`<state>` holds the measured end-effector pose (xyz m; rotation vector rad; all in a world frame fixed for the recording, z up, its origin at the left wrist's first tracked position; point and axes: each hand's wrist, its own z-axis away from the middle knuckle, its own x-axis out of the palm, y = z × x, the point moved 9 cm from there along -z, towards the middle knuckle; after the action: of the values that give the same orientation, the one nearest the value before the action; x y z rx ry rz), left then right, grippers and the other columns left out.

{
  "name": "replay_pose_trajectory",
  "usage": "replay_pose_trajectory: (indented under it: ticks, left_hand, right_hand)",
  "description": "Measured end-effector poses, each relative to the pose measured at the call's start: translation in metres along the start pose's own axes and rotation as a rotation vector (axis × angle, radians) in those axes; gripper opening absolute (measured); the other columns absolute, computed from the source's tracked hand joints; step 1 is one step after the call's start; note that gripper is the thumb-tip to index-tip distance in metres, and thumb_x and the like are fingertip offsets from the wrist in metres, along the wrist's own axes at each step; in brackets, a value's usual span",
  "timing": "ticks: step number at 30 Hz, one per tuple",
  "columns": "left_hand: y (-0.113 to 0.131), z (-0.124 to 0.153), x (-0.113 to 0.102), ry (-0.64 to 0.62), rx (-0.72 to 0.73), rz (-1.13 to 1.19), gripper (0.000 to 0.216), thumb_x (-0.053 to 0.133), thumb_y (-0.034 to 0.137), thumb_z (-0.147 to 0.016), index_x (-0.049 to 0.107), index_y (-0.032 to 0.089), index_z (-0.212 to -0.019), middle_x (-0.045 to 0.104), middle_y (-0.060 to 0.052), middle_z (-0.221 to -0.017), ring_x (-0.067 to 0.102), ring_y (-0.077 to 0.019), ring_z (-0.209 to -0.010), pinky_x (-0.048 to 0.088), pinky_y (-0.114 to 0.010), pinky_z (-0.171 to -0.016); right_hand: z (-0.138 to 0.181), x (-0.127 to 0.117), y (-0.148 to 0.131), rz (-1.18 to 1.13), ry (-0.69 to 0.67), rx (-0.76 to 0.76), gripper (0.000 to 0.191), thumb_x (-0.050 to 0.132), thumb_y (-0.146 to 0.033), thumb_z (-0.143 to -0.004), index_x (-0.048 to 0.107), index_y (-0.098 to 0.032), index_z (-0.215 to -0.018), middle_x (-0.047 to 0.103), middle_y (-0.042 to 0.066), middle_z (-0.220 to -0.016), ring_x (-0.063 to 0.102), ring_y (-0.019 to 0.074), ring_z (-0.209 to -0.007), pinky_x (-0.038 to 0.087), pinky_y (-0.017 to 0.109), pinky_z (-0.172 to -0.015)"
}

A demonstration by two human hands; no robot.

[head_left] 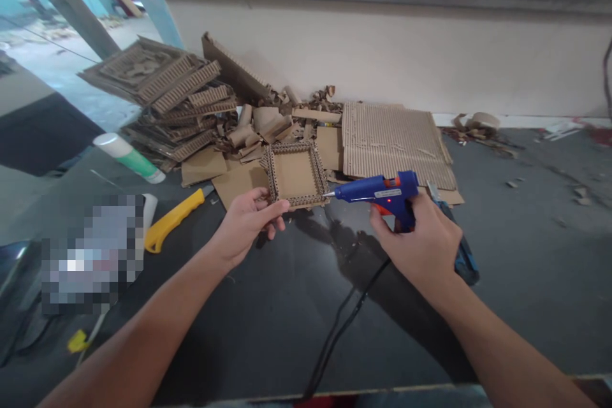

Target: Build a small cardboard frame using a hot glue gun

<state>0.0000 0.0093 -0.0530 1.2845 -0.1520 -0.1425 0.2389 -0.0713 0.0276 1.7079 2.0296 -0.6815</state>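
My left hand (pixel 255 220) pinches the near left corner of a small square cardboard tray (pixel 294 172), thumb on its rim and fingers underneath. The tray has a raised border of corrugated strips and a plain brown floor, and it is held above the table. My right hand (pixel 423 236) is wrapped round the handle of a blue hot glue gun (pixel 375 191) with an orange trigger and a lit red light. Its metal nozzle points left and meets, or nearly meets, the tray's near right corner; contact is hard to tell. A black cord runs down from the gun.
Stacked corrugated pieces (pixel 176 95) rise at the back left, with cardboard scraps (pixel 262 124) beside them. A corrugated sheet (pixel 394 140) lies behind the glue gun. On the left are a yellow utility knife (pixel 176 220) and a green-white tube (pixel 129 156); a blue-black cutter (pixel 466 258) lies right.
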Motion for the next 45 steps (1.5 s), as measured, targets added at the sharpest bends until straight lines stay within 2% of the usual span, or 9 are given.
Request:
replay_pose_trajectory:
  ticks: [5, 9, 16, 23, 29, 39, 45]
  left_hand:
    - [-0.007, -0.001, -0.001, 0.003, -0.083, 0.114, 0.035, 0.080, 0.032, -0.074, 0.058, 0.013, -0.093, 0.064, 0.000, -0.061, 0.053, -0.0056, -0.044, 0.042, -0.014, -0.041]
    - [-0.011, -0.002, 0.000, -0.031, -0.114, 0.159, 0.033, 0.081, 0.033, -0.074, 0.061, 0.012, -0.089, 0.064, 0.000, -0.064, 0.055, -0.0059, -0.047, 0.044, -0.014, -0.043]
    - [-0.015, -0.003, -0.001, -0.057, -0.126, 0.164, 0.032, 0.080, 0.036, -0.074, 0.060, 0.013, -0.083, 0.061, 0.000, -0.061, 0.057, -0.0079, -0.053, 0.045, -0.014, -0.045]
    - [-0.013, -0.002, -0.001, -0.054, -0.123, 0.190, 0.032, 0.083, 0.034, -0.071, 0.060, 0.013, -0.078, 0.058, 0.001, -0.056, 0.054, -0.0075, -0.053, 0.043, -0.013, -0.044]
    - [-0.014, -0.003, 0.000, -0.054, -0.131, 0.197, 0.029, 0.082, 0.033, -0.070, 0.063, 0.013, -0.073, 0.058, 0.001, -0.055, 0.053, -0.0073, -0.051, 0.042, -0.013, -0.043]
    - [-0.014, -0.003, -0.001, -0.044, -0.118, 0.234, 0.026, 0.084, 0.029, -0.068, 0.067, 0.012, -0.077, 0.060, 0.000, -0.063, 0.054, -0.0067, -0.053, 0.043, -0.014, -0.043]
    - [-0.014, -0.003, 0.001, -0.058, -0.130, 0.213, 0.026, 0.082, 0.032, -0.072, 0.067, 0.011, -0.075, 0.058, 0.000, -0.057, 0.053, -0.0066, -0.053, 0.043, -0.013, -0.044]
  right_hand:
    - [0.002, -0.001, -0.005, 0.045, 0.013, -0.061, 0.021, 0.062, -0.033, -0.083, 0.055, -0.019, -0.097, 0.059, -0.001, -0.066, 0.058, 0.0141, -0.054, 0.041, 0.025, -0.047]
    - [0.002, -0.001, -0.007, 0.054, 0.013, -0.066, 0.019, 0.063, -0.031, -0.083, 0.055, -0.019, -0.096, 0.059, -0.001, -0.066, 0.060, 0.0141, -0.055, 0.042, 0.024, -0.048]
    - [0.002, -0.003, -0.010, 0.048, 0.037, -0.100, 0.019, 0.063, -0.031, -0.082, 0.055, -0.018, -0.094, 0.058, -0.003, -0.065, 0.056, 0.0112, -0.052, 0.040, 0.022, -0.049]
    - [0.001, -0.004, -0.012, 0.049, 0.031, -0.097, 0.014, 0.063, -0.029, -0.083, 0.058, -0.018, -0.090, 0.059, -0.002, -0.064, 0.059, 0.0128, -0.053, 0.042, 0.022, -0.048]
    - [0.003, -0.006, -0.016, 0.041, 0.042, -0.156, 0.018, 0.064, -0.021, -0.081, 0.061, -0.017, -0.099, 0.063, -0.002, -0.065, 0.061, 0.0113, -0.054, 0.046, 0.021, -0.053]
    - [0.003, -0.008, -0.021, 0.017, 0.034, -0.190, 0.014, 0.064, -0.018, -0.082, 0.061, -0.018, -0.096, 0.068, -0.001, -0.072, 0.063, 0.0108, -0.059, 0.046, 0.021, -0.057]
    - [0.002, -0.011, -0.027, -0.026, 0.033, -0.212, 0.018, 0.065, -0.011, -0.078, 0.061, -0.017, -0.095, 0.068, -0.002, -0.071, 0.063, 0.0098, -0.057, 0.049, 0.019, -0.060]
